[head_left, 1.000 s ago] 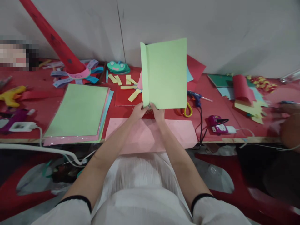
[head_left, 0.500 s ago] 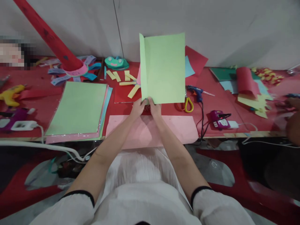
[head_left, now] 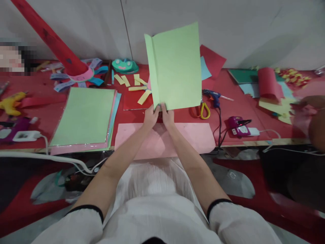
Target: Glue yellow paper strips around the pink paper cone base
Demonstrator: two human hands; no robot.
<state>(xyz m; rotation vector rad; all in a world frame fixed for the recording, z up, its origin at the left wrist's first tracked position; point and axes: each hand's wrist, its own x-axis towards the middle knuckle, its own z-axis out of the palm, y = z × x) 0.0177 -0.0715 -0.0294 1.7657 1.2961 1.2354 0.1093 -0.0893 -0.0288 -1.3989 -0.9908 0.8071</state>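
A light green sheet of paper (head_left: 177,67) with a narrow strip folded along its left side is held up above the table. My left hand (head_left: 151,117) pinches its bottom edge near the fold. Right beside it, my right hand (head_left: 167,117) grips the same edge, thumb on the front; the other fingers are mostly hidden. Under my wrists lies a pink sheet of paper (head_left: 195,139) at the table's front. Scissors with a yellow handle (head_left: 205,110) and a blue glue gun (head_left: 215,98) lie to the right of the held sheet. Several yellow paper strips (head_left: 144,97) are behind it on the left.
Left of me lies a stack of coloured paper (head_left: 83,115). Beyond it a red paper cone (head_left: 73,66) stands near the wall. A purple power socket (head_left: 238,127) with cables is at right. Another person's hand (head_left: 315,101) is at the right edge.
The green sheet has tilted, its top right corner rising and its left strip leaning left. Both hands keep their hold on its bottom edge.
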